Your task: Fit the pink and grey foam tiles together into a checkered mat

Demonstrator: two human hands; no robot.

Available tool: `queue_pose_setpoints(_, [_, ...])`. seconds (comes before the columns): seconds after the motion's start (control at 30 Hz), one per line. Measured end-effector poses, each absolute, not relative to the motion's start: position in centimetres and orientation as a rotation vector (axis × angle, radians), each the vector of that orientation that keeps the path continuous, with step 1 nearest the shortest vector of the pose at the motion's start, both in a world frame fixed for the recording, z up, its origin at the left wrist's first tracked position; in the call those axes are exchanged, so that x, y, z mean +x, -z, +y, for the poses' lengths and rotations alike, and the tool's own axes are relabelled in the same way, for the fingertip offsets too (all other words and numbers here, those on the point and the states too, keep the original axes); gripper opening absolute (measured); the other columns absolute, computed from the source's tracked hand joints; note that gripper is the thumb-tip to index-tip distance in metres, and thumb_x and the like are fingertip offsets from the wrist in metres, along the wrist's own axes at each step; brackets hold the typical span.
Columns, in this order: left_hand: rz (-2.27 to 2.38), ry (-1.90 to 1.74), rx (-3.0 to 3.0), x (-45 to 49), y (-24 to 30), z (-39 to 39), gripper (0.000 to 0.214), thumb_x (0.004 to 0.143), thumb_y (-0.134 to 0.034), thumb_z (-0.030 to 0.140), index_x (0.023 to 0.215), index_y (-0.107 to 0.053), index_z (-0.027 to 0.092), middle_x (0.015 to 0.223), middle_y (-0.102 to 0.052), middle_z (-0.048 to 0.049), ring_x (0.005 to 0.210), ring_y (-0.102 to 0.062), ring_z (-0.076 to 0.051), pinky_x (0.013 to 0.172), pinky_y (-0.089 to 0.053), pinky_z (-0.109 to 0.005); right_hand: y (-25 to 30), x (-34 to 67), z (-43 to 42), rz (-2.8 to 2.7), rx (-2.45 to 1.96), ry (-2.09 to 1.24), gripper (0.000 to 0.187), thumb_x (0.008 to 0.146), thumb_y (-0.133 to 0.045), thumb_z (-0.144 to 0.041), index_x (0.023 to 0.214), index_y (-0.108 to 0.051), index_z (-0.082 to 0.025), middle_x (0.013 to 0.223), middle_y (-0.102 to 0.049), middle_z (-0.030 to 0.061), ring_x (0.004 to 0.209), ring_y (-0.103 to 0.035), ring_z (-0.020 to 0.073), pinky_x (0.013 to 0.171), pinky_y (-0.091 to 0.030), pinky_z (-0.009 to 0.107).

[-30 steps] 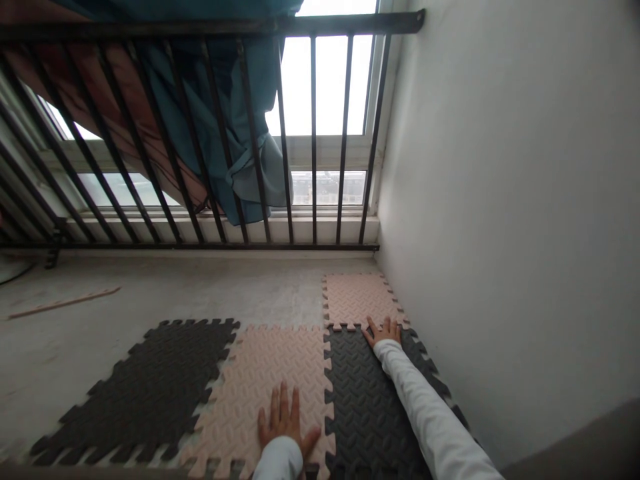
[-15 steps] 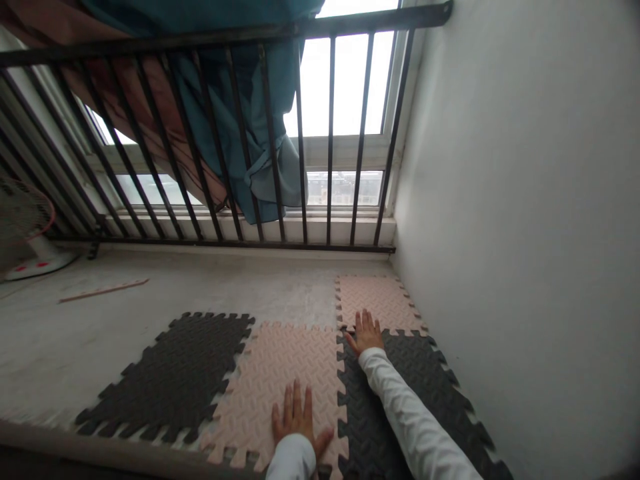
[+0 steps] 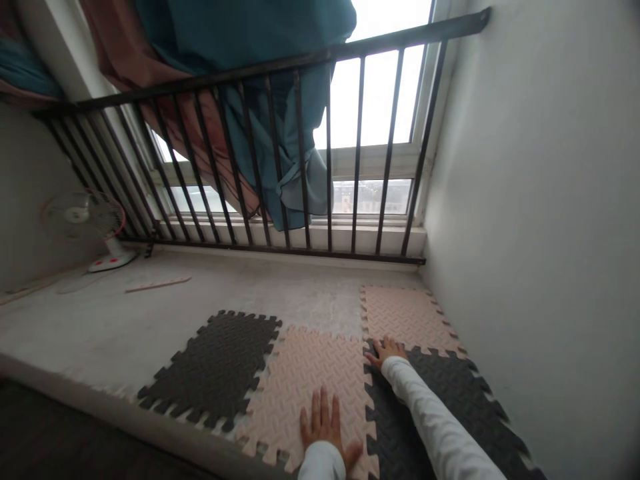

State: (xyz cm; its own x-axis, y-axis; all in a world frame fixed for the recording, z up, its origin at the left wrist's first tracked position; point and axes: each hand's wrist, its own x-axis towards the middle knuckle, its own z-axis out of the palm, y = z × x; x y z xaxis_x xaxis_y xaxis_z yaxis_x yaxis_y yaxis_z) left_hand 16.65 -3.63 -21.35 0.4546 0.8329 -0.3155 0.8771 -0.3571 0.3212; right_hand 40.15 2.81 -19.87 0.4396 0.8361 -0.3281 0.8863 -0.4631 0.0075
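Note:
My left hand (image 3: 326, 423) lies flat with spread fingers on a pink foam mat tile (image 3: 305, 373) that has jigsaw edges. Farther forward, my right hand (image 3: 387, 351) rests, fingers apart, where a dark grey foam tile (image 3: 443, 383) meets the far pink foam tile (image 3: 405, 313) by the wall. Neither hand grips anything. The near pink tile sits beside the dark grey tile under my right arm, along a toothed seam. To its left lies another dark grey foam tile (image 3: 220, 367), with a narrow strip of floor showing between the two.
A black metal railing (image 3: 260, 250) runs before the window, with teal and pink curtains (image 3: 280, 133) hanging behind it. On the left stand a fan (image 3: 113, 253) and a thin strip (image 3: 159, 285) on the pale floor (image 3: 100, 327). A white wall (image 3: 540, 200) closes the right side.
The view has swung left, bringing more of the fan and the platform's front edge into sight. My right hand has drawn slightly back from the far pink tile; my left hand stays on its tile.

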Motion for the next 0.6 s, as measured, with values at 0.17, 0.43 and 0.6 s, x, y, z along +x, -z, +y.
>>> queue_pose_setpoints(0.17, [1.324,0.075,2.193,16.4,20.1,-3.2,0.082,0.063,-0.044,0.058,0.131,-0.014,0.024,0.14,0.001,-0.0071,0.127,0.006,-0.027,0.1,0.002,-0.055,18.8,40.5,2.7,1.542,2.442,0.513,0.054,0.076,-0.039,-0.043,0.125,-0.036,-0.022,0.136,-0.027,0.0111,0.124,-0.025,0.0248,0.095,-0.028,0.041])
queue_pose_setpoints(0.43, [1.76,0.067,2.19,5.8,15.6,4.8,0.047,0.069,-0.033,0.007,0.11,-0.052,0.017,0.12,-0.049,-0.0063,0.112,-0.039,-0.02,0.092,-0.033,-0.03,22.3,44.4,-3.6,1.503,2.511,0.239,0.059,0.076,-0.032,-0.043,0.13,-0.029,-0.018,0.137,-0.027,0.0105,0.124,-0.026,0.0205,0.098,-0.029,0.037])
queue_pose_setpoints(0.6, [1.788,0.121,2.213,-0.8,16.5,5.3,0.041,0.059,-0.05,0.008,0.094,-0.059,0.026,0.107,-0.054,-0.0007,0.101,-0.046,-0.015,0.085,-0.037,-0.025,22.6,46.3,-3.7,1.339,2.602,0.111,0.064,0.074,-0.028,-0.05,0.131,-0.024,-0.021,0.137,-0.026,0.0092,0.122,-0.028,0.0248,0.098,-0.025,0.04])
